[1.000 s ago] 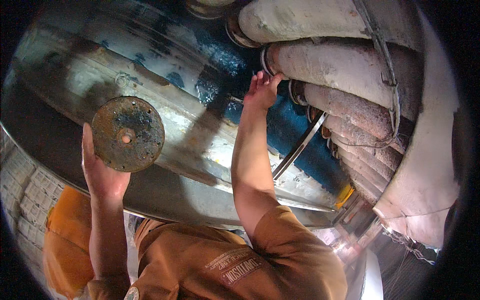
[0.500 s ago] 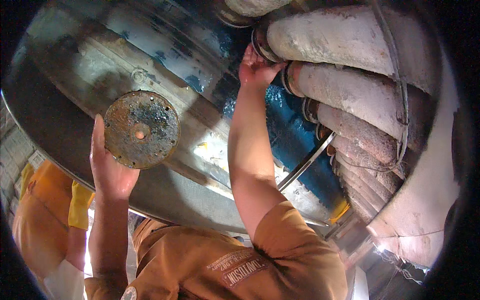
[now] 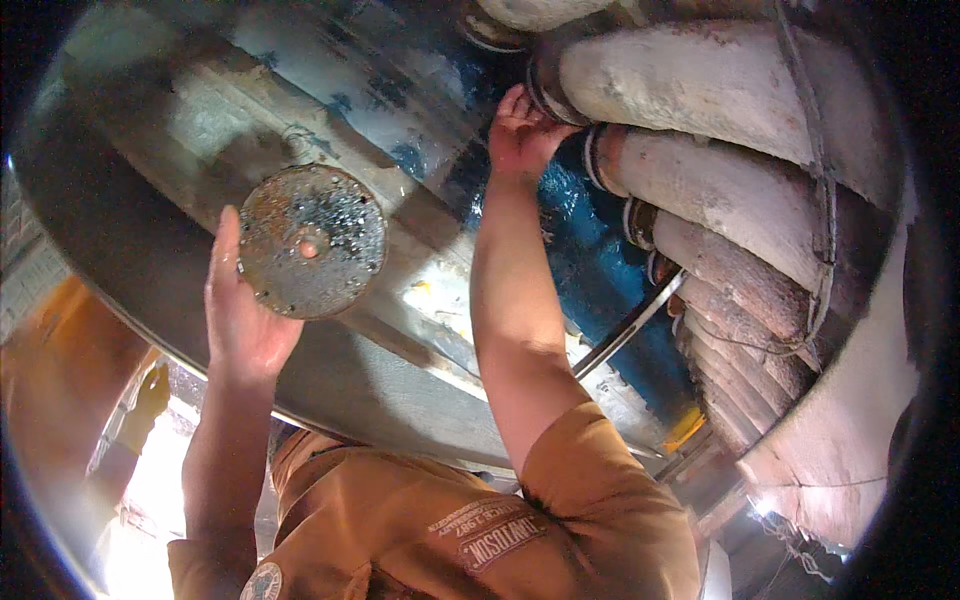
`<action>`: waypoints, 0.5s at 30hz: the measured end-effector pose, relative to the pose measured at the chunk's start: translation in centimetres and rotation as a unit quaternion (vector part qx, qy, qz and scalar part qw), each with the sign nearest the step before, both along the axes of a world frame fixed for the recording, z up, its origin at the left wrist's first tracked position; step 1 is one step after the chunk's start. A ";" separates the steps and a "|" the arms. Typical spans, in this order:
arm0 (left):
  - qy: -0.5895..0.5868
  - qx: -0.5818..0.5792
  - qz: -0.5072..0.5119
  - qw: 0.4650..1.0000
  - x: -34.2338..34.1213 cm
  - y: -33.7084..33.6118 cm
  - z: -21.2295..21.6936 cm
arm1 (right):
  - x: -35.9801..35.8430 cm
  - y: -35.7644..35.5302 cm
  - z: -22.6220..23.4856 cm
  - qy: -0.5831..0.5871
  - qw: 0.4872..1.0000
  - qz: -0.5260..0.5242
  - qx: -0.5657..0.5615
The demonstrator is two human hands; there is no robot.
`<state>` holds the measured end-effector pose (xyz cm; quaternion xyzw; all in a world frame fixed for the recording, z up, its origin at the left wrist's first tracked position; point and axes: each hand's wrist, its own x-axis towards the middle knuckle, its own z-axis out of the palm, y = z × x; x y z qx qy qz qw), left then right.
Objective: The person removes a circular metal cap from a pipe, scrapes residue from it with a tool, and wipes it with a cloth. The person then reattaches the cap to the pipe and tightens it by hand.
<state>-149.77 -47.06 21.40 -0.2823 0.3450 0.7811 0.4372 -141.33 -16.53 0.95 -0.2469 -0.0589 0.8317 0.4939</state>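
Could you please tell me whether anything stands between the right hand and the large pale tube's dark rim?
Nothing visible does: the right hand is close up at the dark rim, though contact is unclear. The left hand holds the round rusty disc well off to the left.

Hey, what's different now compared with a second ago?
The right hand has moved up from beside the lower tube's end to the upper tube's. A co-worker's yellow glove has come into view at lower left. The left hand still holds the disc.
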 end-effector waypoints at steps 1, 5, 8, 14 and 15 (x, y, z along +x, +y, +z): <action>-0.002 0.000 0.002 1.000 0.1 0.0 -0.1 | 0.0 -0.2 0.4 0.003 1.000 0.014 0.016; -0.013 -0.027 0.003 1.000 0.4 -0.1 -0.2 | -0.4 -0.6 1.4 -0.053 0.998 0.008 -0.029; -0.014 -0.023 -0.002 1.000 0.6 -0.1 -0.5 | -0.5 -0.5 1.5 -0.103 0.995 -0.002 -0.018; -0.024 -0.034 -0.007 0.999 0.5 -0.1 -1.3 | 0.3 0.7 0.5 -0.202 0.979 -0.024 -0.001; -0.024 -0.033 -0.008 0.999 0.4 0.1 -1.2 | 0.4 0.8 0.3 -0.219 0.975 -0.035 -0.006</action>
